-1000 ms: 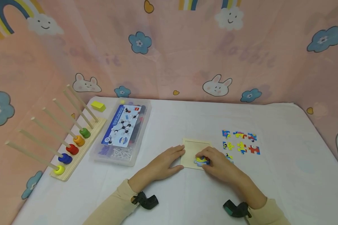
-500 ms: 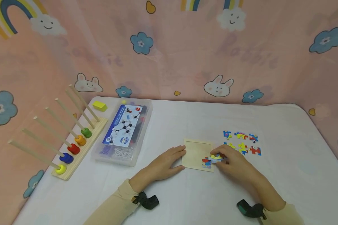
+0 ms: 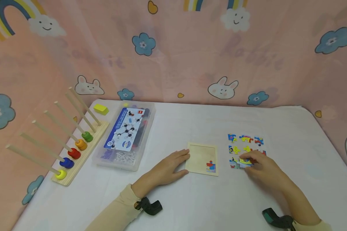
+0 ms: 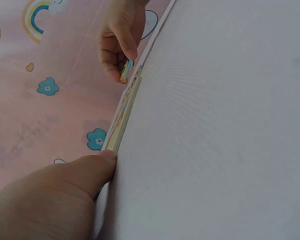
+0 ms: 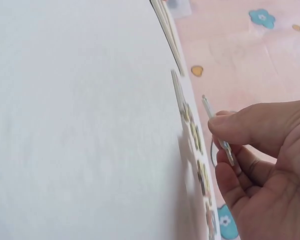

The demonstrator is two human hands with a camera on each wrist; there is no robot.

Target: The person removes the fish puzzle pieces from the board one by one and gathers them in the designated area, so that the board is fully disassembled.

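Observation:
My left hand [image 3: 171, 166] rests against the left edge of a shallow wooden puzzle tray [image 3: 198, 155], its thumb touching the near corner. One red-and-blue jigsaw piece [image 3: 211, 166] lies in the tray's lower right corner. To the right, my right hand [image 3: 264, 170] pinches a yellow-and-blue jigsaw piece [image 3: 245, 163] between thumb and fingers. In the right wrist view that pinched piece [image 5: 207, 106] is seen edge-on, raised off the cloth. Loose jigsaw pieces [image 3: 245, 138] lie in rows beyond and beside this hand, which hides some of them.
At the left stand a clear plastic box [image 3: 125, 131] with a molecule label and a wooden peg rack [image 3: 84, 154] with coloured rings. A yellow block [image 3: 101, 109] sits behind them. White cloth [image 3: 191, 205] covers the table, and a patterned pink curtain [image 3: 173, 57] hangs behind.
My right hand has moved right, from over the tray to the loose pieces, carrying the pinched jigsaw piece. The red-and-blue piece in the tray has come into view. My left hand stays put.

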